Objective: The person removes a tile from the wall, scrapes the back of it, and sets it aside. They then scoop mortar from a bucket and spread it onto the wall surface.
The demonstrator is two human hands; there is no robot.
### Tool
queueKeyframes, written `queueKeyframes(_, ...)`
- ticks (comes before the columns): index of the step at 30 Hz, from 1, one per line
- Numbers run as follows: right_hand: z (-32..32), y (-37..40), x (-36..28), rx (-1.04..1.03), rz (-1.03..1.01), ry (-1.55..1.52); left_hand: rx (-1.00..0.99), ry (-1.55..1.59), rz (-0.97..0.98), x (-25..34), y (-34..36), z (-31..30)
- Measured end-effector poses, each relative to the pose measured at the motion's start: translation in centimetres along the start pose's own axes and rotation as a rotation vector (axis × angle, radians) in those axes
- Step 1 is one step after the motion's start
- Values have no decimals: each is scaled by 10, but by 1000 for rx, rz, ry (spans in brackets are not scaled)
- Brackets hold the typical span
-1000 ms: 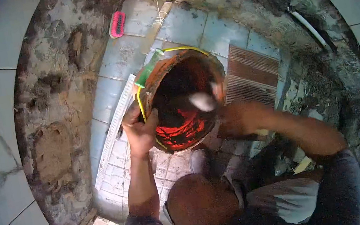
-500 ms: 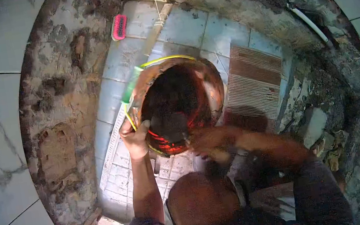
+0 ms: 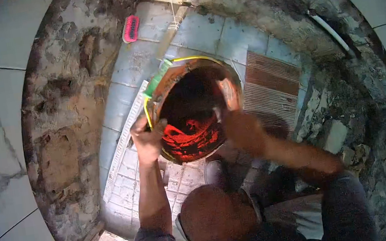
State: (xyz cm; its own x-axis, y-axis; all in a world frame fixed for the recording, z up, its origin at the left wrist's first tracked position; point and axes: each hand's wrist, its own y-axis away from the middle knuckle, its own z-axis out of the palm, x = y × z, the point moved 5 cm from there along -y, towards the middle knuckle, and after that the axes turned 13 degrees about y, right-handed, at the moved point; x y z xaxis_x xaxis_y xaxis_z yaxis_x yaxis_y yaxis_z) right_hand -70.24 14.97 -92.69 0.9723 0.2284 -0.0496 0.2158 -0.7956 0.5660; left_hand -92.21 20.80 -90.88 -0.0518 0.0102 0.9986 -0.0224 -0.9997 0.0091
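Note:
A reddish-orange bucket [image 3: 232, 92] is tilted so that I look into its dark inside, where red streaks show on the lower wall. My left hand [image 3: 147, 139] is closed on its left rim, the thumb over the edge. The yellow wire handle [image 3: 147, 111] with a green grip [image 3: 158, 79] lies along the upper left of the rim. At the right side of the opening is my right hand [image 3: 244, 130], blurred and closed; what it grips is hidden, though a small pale bit shows at its fingers.
A pink brush [image 3: 131, 29] lies on the pale tiled floor near the back. Right of the bucket is a brown ribbed tile [image 3: 271, 84]. Rough bare walls close in on both sides, and a white pipe [image 3: 330, 32] sticks out at the right. Broken pieces [image 3: 337, 136] lie lower right.
My right hand has moved up and right from the bucket's lower rim. The bucket has shifted slightly right, its green grip swinging up, and more red shows inside. My left hand keeps its hold.

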Motion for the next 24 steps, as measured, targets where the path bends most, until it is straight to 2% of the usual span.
queueKeyframes(1, 19, 1, -20, 166, -43, 133, 16, 71, -45, 3, -6, 3)
queueKeyframes(2, 9, 7, -36, 329, -89, 266, 32, 139, -93, 3, -9, 4)
queueKeyframes(3, 4, 11, -37, 332, -83, 265, -12, 123, -116, 0, -12, 2)
queueKeyframes(5, -4, 29, -43, 76, -225, 207, -38, 41, -68, 10, -8, 8)
queueKeyframes(6, -12, 33, -35, 81, -219, 207, -54, -38, -14, 16, -7, 12)
queueKeyframes(8, -31, 32, -4, 95, -274, -77, -3, 27, 53, 13, -12, 12)
queueKeyframes(11, -77, 30, 17, 128, -363, 35, -47, 178, -129, -3, -8, 3)
queueKeyframes(12, -48, 17, 14, 132, -356, 31, -56, 177, -128, 2, -6, 6)
queueKeyframes(14, 16, -15, -2, 395, -656, -116, -100, -69, 2, 18, -7, 18)
queueKeyframes(15, 20, -11, -14, 399, -653, -113, -73, 27, -3, 16, -8, 21)
queueKeyframes(17, 51, -9, -45, -1, -364, 18, -72, -17, -35, 6, -6, 14)
queueKeyframes(18, 38, -1, -39, -9, -365, 13, -67, -52, -54, 3, -3, 11)
queueKeyframes(19, 16, 8, -23, 46, -477, -180, -61, -10, 61, 8, -3, 19)
queueKeyframes(20, -11, 19, -7, 101, -589, -371, -62, -3, 66, 9, -5, 19)
queueKeyframes(22, -28, 27, 30, -88, -444, -248, -69, 32, 54, 6, -3, 18)
queueKeyframes(23, -46, 19, 35, -98, -451, -247, -60, 31, 46, 5, 1, 17)
queueKeyframes(24, -46, 9, 48, -424, -211, -299, -60, 53, 51, 6, 5, 19)
